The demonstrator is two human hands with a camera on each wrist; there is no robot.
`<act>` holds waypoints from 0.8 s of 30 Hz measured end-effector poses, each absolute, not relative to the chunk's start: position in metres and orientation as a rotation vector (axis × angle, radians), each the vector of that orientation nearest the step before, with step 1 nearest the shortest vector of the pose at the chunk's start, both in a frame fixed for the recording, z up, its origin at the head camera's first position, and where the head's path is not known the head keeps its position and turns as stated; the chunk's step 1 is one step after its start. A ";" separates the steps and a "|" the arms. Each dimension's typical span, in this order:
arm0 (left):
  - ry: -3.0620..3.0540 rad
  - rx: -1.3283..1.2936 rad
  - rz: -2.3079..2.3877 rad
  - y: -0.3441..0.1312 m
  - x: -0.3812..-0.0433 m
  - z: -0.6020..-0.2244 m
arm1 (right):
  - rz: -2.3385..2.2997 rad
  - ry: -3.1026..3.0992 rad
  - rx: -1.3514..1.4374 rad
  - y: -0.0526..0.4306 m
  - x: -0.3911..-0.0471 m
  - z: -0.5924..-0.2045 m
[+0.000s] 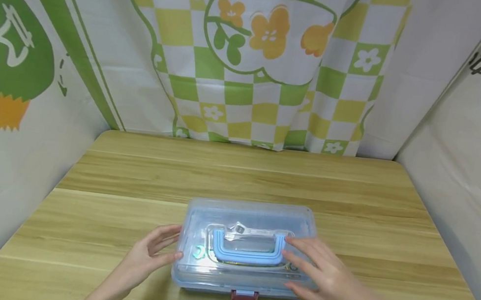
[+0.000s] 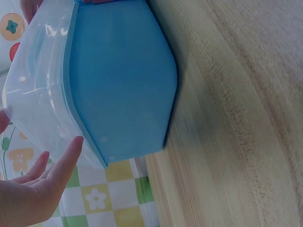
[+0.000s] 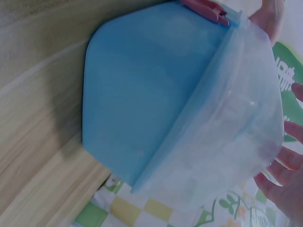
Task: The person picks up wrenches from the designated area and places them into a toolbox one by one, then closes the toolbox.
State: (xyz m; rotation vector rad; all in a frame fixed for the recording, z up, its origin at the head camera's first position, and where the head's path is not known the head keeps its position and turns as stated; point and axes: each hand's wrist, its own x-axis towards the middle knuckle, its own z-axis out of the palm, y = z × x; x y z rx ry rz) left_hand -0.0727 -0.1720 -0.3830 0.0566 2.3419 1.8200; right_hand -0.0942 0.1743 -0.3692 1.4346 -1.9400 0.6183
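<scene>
A toolbox with a clear lid (image 1: 255, 216) and a blue base (image 2: 120, 80) stands near the table's front. On top lies a blue handle (image 1: 247, 257), folded flat. The maroon latch (image 1: 244, 299) juts out from the front side. Through the lid a wrench (image 1: 258, 232) and other tools show, partly blurred. At the left end of the lid, my left hand (image 1: 146, 253) has its fingers extended, the fingertips at the lid's side. My right hand (image 1: 328, 279) spreads its fingers over the lid's right end, fingertips beside the handle. Neither hand grips anything.
The box rests on a wood-grain table (image 1: 131, 172). Behind the table hangs a curtain (image 1: 246, 96) with green and yellow checks and flowers. Printed white cloths flank the left and right sides.
</scene>
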 end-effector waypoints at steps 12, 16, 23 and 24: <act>2.336 0.090 1.826 -0.174 -0.073 -0.385 | 0.272 -1.738 1.535 0.147 -0.084 -0.371; 2.336 0.127 1.837 -0.174 -0.073 -0.385 | 0.189 -1.726 1.558 0.143 -0.080 -0.378; 2.342 0.110 1.839 -0.174 -0.073 -0.385 | 0.117 -1.779 1.631 0.141 -0.073 -0.397; 2.343 0.109 1.839 -0.173 -0.073 -0.385 | 0.099 -1.792 1.635 0.141 -0.072 -0.400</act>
